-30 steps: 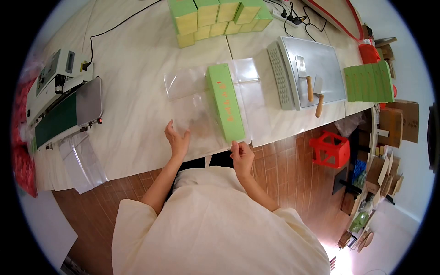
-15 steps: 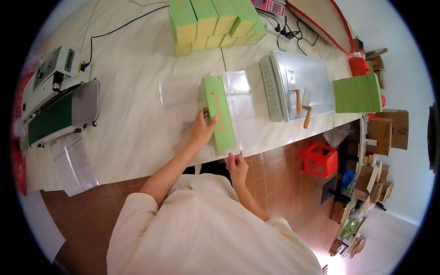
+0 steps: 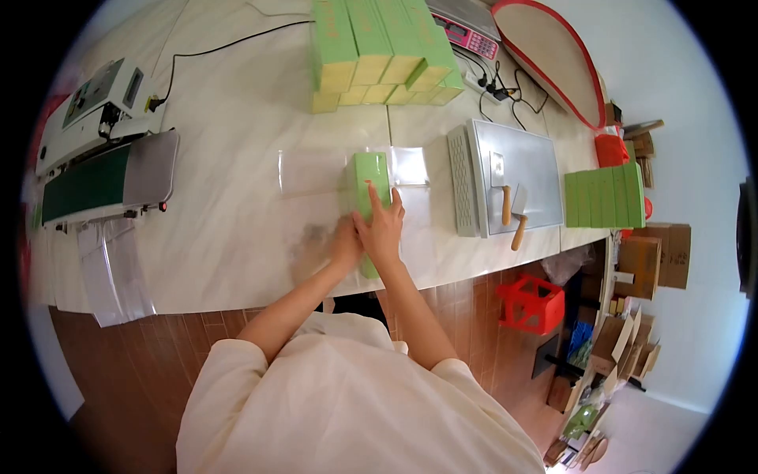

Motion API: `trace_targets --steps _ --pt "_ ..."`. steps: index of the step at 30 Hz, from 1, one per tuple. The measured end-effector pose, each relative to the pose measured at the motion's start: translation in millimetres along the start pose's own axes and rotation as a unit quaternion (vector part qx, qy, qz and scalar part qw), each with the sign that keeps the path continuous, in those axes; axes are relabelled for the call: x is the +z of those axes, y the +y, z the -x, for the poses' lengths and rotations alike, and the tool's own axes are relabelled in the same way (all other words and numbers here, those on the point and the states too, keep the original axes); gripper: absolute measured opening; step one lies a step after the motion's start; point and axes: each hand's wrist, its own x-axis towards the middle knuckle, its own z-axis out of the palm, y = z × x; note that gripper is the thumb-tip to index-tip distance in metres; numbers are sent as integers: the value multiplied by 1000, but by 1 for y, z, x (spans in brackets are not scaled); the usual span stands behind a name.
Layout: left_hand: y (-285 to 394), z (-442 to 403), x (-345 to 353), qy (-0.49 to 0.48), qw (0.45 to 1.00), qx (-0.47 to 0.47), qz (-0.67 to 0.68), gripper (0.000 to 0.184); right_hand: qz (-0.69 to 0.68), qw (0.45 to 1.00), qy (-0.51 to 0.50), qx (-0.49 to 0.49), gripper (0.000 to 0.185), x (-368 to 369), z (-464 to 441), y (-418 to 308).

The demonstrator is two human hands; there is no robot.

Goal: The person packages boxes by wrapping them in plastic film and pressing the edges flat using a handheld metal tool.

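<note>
Cream short-sleeved top (image 3: 347,387); below it, seemingly dark legwear (image 3: 359,306).

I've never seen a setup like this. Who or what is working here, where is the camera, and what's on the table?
There is no robot: these are a person's bare hands, seen from a camera worn on their head, looking down. The right hand rests on a long green box, and the left hand is at its left side; whether either grips it is unclear. Clear plastic spreads out beside the box on the pale table. Around it are stacked green boxes, a machine and two wooden-handled tools.
</note>
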Motion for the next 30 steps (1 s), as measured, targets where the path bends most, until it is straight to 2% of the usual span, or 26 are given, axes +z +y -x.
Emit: trace_targets --steps 1,2,4,5,7,9,11,13,14,16,17,20,23,26,30 --pt "9 4 -6 -36 999 1 -22 54 25 998 -42 40 69 5 -4 -5" --pt "-8 0 3 -28 999 -2 -17 54 51 992 -85 79 75 8 -6 -9" --pt "-53 -11 35 81 978 154 -117 56 55 991 -96 79 77 10 -5 -8" --pt "-47 -4 33 88 979 150 -110 56 58 989 -101 88 81 11 -3 -6" --pt "-28 8 26 48 992 121 -5 61 37 993 -88 68 79 13 0 3" --pt "-48 4 37 34 995 95 -1 65 14 996 -73 49 77 10 8 12" --pt "-49 4 40 19 997 74 1 70 -85 995 -34 50 68 -2 23 21" --pt "-32 9 39 58 998 8 27 83 -116 984 -70 117 53 -23 43 26" --pt "-28 11 34 59 998 9 30 83 -114 984 -70 115 53 -28 56 28" --pt "-28 13 30 0 996 -12 86 93 -184 949 -71 246 51 -33 80 34" --pt "-27 14 31 -5 996 -10 87 93 -181 949 -67 248 51 -28 87 40" --pt "-28 15 35 22 997 -22 65 97 -293 918 -49 264 58 -6 104 61" --pt "-37 12 39 29 999 -14 38 98 -315 899 -57 299 56 -14 93 38" --pt "-39 11 40 -4 1000 -18 20 97 -306 898 -64 309 56 -17 90 37" --pt "-30 17 39 32 999 -23 18 96 -319 895 -53 308 56 -12 91 45"
